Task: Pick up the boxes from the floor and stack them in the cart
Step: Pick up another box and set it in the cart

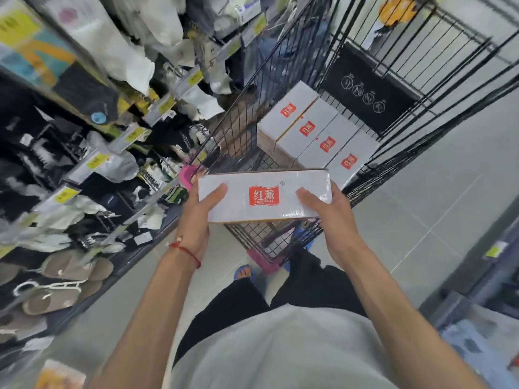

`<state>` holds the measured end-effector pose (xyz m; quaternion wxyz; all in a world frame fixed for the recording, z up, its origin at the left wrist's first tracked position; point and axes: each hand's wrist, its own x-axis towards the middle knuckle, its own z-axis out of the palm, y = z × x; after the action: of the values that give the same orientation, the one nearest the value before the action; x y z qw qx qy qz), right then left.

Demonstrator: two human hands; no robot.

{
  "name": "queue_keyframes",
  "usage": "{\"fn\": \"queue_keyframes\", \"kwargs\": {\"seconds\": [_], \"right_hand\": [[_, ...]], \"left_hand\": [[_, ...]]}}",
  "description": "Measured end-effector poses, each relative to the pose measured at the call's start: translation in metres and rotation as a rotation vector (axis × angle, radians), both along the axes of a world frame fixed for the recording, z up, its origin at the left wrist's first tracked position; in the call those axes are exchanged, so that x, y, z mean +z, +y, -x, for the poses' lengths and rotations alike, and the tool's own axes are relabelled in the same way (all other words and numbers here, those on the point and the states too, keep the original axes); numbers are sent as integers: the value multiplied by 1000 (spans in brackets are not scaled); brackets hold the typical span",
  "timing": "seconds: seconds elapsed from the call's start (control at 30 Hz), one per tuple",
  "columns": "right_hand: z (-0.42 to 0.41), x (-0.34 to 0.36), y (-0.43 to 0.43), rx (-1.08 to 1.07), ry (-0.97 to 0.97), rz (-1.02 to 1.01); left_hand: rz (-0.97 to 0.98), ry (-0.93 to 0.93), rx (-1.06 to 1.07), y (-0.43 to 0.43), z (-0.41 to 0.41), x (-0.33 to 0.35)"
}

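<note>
Gripping a white red-logo box [264, 196] over the near end of the wire cart [261, 234], left hand [200, 209] clasped round its left end, right hand [334, 220] round its right, four matching boxes [317, 130] farther inside.

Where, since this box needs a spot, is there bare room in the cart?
Bare cart floor shows at the near end, below the held box, and in a strip between the row of four boxes and the left wall, though blur hides part of it. The right side is crowded: the row runs along the right wall.
</note>
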<state>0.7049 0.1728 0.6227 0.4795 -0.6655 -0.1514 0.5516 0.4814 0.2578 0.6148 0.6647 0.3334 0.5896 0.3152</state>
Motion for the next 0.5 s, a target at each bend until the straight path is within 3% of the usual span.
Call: {"fn": "queue_keyframes", "kwargs": {"seconds": [0.5], "right_hand": [[-77, -37, 110, 401, 14, 89]], "left_hand": [[197, 71, 318, 25, -64, -28]]}}
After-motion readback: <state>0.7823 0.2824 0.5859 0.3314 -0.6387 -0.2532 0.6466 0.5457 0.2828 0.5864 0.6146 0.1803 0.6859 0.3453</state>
